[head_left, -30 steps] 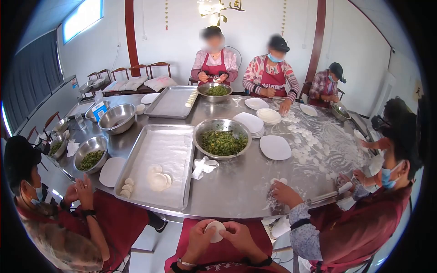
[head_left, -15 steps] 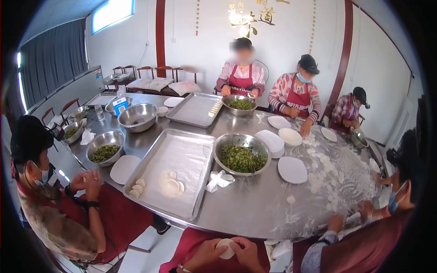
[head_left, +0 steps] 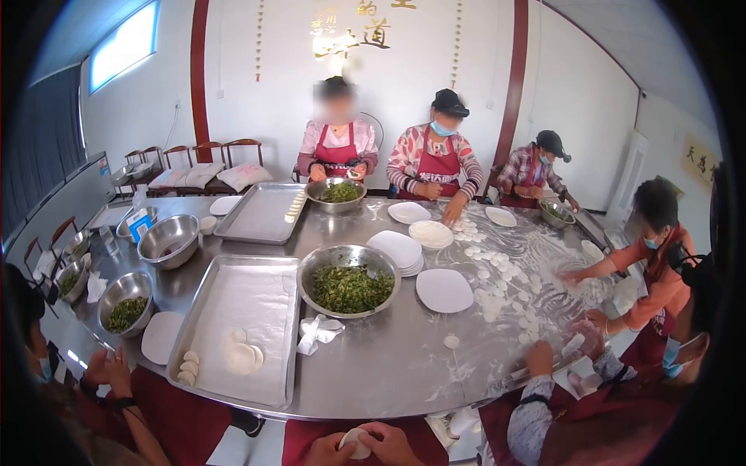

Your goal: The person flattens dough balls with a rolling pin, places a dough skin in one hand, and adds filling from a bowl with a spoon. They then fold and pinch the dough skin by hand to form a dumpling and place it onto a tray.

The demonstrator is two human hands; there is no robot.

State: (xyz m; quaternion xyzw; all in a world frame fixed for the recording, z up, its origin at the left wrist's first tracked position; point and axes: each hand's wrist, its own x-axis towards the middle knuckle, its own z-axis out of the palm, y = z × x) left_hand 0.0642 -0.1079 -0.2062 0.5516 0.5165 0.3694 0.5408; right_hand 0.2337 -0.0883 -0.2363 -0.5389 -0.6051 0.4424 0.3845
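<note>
Large steel surface (head_left: pixel 404 365) fills the middle of the frame, dusted with flour toward the right. Long metal tray (head_left: pixel 256 311) at centre left, bearing a few folded dumplings (head_left: pixel 186 369) at its lower left corner and a small stack of round wrappers (head_left: pixel 242 358) beside them. Bowl of chopped green filling (head_left: pixel 348 286) just right of the tray, a crumpled white cloth (head_left: pixel 317 332) below it. White plates (head_left: pixel 444 290) to the right of the bowl.

Bottom centre, over a dark red apron (head_left: pixel 299 435): left hand (head_left: pixel 326 450) and right hand (head_left: pixel 391 446) drawn together, fingers of both closed on one round dough wrapper (head_left: pixel 355 442) held between them, below the edge of the surface. A co-worker's hands (head_left: pixel 109 371) raised at lower left.
</note>
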